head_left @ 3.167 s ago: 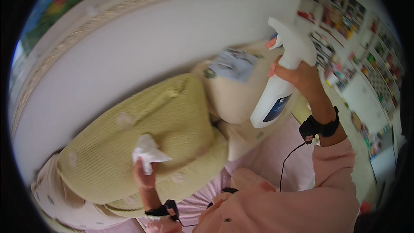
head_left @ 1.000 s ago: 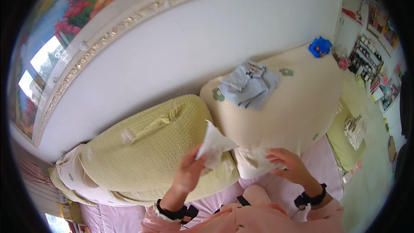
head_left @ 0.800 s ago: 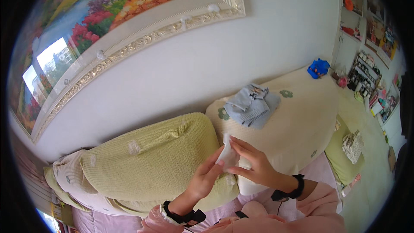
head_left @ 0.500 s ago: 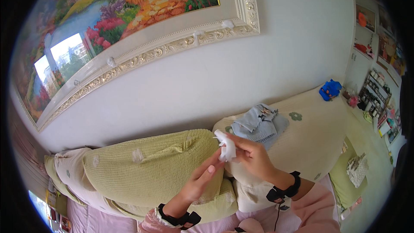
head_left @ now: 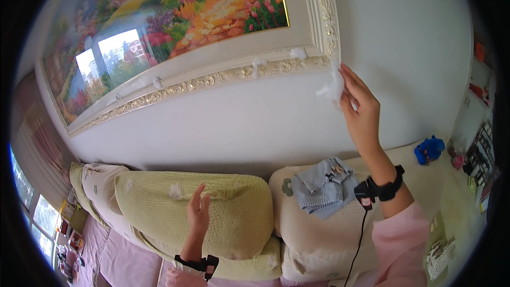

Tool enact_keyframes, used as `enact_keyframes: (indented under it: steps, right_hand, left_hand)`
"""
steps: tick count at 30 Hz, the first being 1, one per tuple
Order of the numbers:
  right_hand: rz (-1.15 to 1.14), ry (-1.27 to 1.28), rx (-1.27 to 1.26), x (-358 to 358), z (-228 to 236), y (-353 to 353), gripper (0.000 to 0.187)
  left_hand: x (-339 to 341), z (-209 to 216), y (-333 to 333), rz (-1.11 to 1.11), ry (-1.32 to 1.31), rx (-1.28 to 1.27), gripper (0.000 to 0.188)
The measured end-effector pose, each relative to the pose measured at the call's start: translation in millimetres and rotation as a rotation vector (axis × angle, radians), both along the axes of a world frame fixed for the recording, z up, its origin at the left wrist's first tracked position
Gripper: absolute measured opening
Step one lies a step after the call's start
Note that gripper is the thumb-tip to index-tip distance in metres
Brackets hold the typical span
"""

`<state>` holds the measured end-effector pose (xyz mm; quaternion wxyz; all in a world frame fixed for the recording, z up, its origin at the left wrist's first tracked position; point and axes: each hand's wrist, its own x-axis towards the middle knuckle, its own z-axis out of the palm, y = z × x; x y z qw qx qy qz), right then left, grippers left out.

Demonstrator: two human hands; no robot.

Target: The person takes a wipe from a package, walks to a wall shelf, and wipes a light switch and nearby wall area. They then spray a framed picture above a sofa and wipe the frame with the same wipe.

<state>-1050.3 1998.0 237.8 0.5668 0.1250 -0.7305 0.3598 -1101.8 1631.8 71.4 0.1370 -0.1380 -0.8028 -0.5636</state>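
My right hand [head_left: 360, 101] is raised in front of the wall and pinches a tuft of white cotton wool [head_left: 336, 86]. The cotton is beside the lower right corner of a carved cream picture frame [head_left: 212, 78]; whether it touches the frame I cannot tell. Small white tufts lie along the frame's lower edge, among them a tuft [head_left: 298, 53] close to the corner and another tuft [head_left: 157, 82] farther left. Lower down, my left hand [head_left: 198, 210] holds nothing, its fingers apart, in front of the green knitted sofa cover [head_left: 239, 207].
Folded light-blue denim [head_left: 325, 187] lies on the cream sofa cover [head_left: 297, 234], below my right arm. Farther right sits a blue toy-like object [head_left: 429, 150]. White tufts [head_left: 175, 190] cling to the green cover. A black cable [head_left: 357, 250] hangs from my right wristband.
My hands, together at the cotton wool before, are now apart. The right has risen with the cotton to the frame's corner; the left has drawn away leftward. The view has shifted.
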Motion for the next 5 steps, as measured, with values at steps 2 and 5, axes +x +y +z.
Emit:
enact_keyframes:
  steps: [2, 5]
  right_hand:
    - [-0.121, 0.055, 0.109, -22, 19, 4, 0.041]
    - [-0.213, 0.114, 0.216, -56, 30, -6, 0.04]
  left_hand:
    - [-6, -6, -13, 0.168, 0.05, -0.297, 0.038]
    - [-7, -28, -27, 0.205, 0.018, -0.32, 0.04]
